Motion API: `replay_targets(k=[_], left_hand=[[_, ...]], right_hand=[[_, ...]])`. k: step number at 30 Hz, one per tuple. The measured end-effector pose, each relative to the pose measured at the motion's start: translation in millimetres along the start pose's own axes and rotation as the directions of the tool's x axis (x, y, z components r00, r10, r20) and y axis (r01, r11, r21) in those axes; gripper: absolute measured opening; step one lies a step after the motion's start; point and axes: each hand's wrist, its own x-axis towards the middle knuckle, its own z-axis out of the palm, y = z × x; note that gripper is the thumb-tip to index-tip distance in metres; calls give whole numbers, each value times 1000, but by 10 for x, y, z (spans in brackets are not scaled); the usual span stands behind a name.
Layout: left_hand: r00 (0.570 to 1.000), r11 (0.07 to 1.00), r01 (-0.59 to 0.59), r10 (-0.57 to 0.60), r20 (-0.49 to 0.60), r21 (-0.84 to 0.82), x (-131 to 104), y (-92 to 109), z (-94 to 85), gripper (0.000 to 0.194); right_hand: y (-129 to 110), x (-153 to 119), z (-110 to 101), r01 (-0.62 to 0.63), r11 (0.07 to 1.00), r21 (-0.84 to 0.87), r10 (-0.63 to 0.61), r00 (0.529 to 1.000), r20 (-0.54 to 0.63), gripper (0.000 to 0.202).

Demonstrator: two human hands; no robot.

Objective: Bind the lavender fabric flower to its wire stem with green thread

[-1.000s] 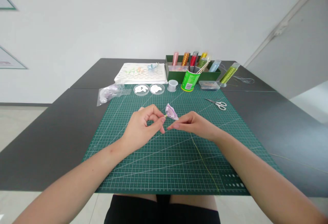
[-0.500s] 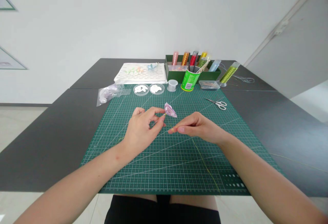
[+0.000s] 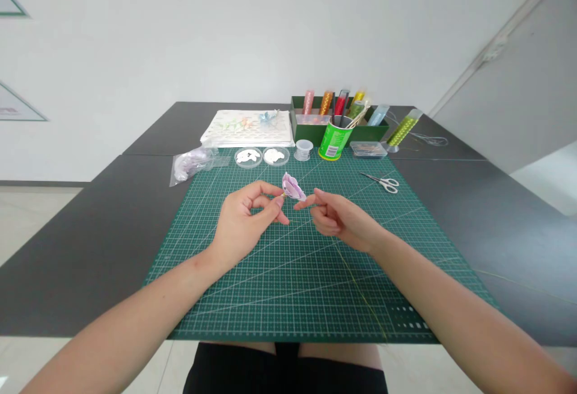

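Note:
A small light-purple flower is pinched by its yellowish stem between the thumb and index finger of my left hand. My right hand is just right of the flower, its index finger pointing left near the lower petals and its other fingers curled. Whether that fingertip touches a petal, or the curled fingers hold thread, I cannot make out. A thin yellow-green thread runs over the green cutting mat from below my right hand to the front edge.
White-handled scissors lie at the mat's right. Behind are a green can, a dark green box with thread spools, two dishes of white pieces, a clear bag and a white pad.
My left hand and the flower have shifted slightly left and up. My right hand has risen, its index finger now beside the petals and its other fingers more curled.

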Motion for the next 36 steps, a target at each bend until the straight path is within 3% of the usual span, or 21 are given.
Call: replay_targets(k=[3,5,8,11,13,15,18,21,24,26,28,31,36], left_hand=[[1000,1000,9,-9,10,-21,-4,-14,10,12],[1000,1000,11,-11,13,-21,-6,-26,14,13],[1000,1000,17,-16,15,-22,-5,-31,16,13],[1000,999,26,-25,16,-37,-2,-28,16,13],[999,999,33,-33,17,-39,-1,-27,19,14],[999,999,36,-36,17,-36,-1,-30,25,14],[1000,999,25,-24,17,-35,0,-46,32,13],[1000,998,26,-25,13,-58,6,-69,34,12],[998,993,54,-53,15,-102,17,-82,33,13],[997,990,73,-72,15,-122,24,-85,33,14],[997,988,83,-82,10,-127,30,-88,33,14],[996,989,91,-91,4,-119,41,-100,30,16],[995,990,102,-101,14,-101,63,-138,26,17]], right_hand=[[38,51,-9,-9,988,151,24,995,-94,35],[59,69,-23,-9,988,155,32,989,-148,34],[104,84,-53,-7,993,-117,-31,949,-314,33],[145,87,-66,41,874,-483,-277,860,-428,26],[150,75,-45,109,803,-585,-404,822,-402,21],[137,48,2,187,796,-575,-438,834,-335,22],[124,-5,96,277,900,-336,-334,934,-124,34],[140,-50,172,246,967,-66,-240,967,89,42],[151,-87,210,231,958,-168,-211,969,129,41],[145,-111,220,268,865,-425,-254,963,90,38],[134,-134,227,321,665,-674,-356,930,92,32],[115,-169,249,383,406,-829,-458,871,178,30],[41,-252,304,436,299,-849,-565,798,211,32]])
